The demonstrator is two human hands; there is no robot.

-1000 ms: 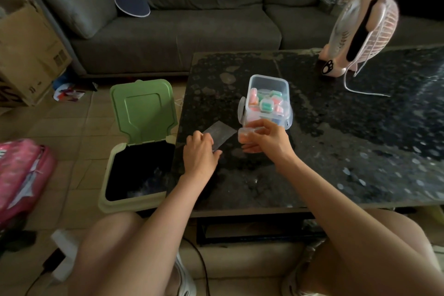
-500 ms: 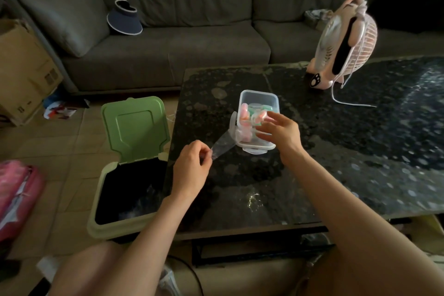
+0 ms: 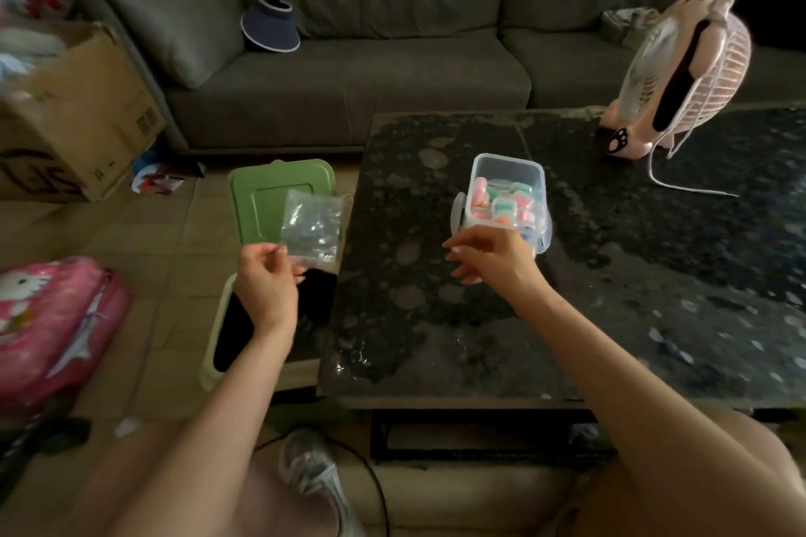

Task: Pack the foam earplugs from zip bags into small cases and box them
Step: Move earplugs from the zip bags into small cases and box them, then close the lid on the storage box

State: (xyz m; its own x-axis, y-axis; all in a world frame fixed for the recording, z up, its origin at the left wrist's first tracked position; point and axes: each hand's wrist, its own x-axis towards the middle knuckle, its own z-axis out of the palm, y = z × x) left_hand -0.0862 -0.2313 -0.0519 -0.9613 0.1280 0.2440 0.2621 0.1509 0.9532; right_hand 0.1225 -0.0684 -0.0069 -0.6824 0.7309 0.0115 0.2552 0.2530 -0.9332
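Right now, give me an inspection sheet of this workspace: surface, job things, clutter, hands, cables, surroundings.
Surface: dark speckled stone table.
Job's things: clear box on the table, holding pastel cases; zip bag held above the open green bin.
Clutter: pink fan on the table.
Hands: left hand pinches the zip bag; right hand hovers by the box, holding nothing.
Cables: white fan cable on the table; black cable on the floor.
Surroundings: grey sofa with a visor, cardboard carton, pink backpack.

My left hand [image 3: 266, 288] pinches an empty zip bag [image 3: 312, 231] over the bin [image 3: 279, 196], left of centre; my right hand [image 3: 488, 259] hovers loosely beside the box [image 3: 508, 192].
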